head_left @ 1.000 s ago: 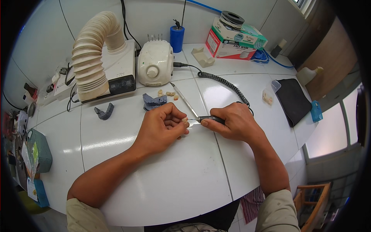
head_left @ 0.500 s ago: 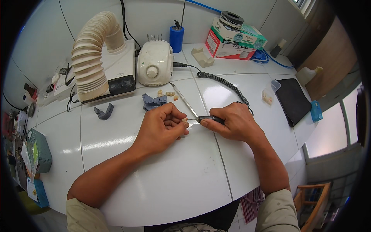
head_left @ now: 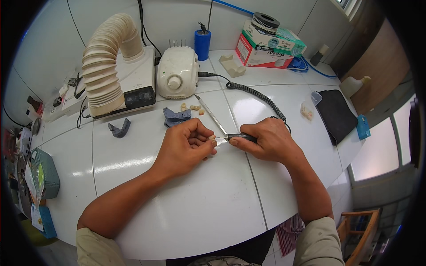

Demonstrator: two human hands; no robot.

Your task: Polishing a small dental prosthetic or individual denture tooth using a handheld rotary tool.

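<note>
Left hand (head_left: 188,144) pinches tooth-coloured dental piece (head_left: 212,138) — apparently leaving edge exposed — right hand (head_left: 271,139) grips rotary handpiece (head_left: 242,137), bur (head_left: 221,137) facing it.

Free passage over tabletop (head_left: 186,217) between forearms (head_left: 128,199); beyond left hand (head_left: 184,145), grey model (head_left: 178,115) blocks; coiled cord (head_left: 261,93) beyond right hand (head_left: 271,139).

Handpiece (head_left: 242,136) blk; sm. piece (head_left: 212,137) prob. cream; toothed model (head_left: 177,116) dk grey; cloth (head_left: 289,235) striped, reddish
</note>
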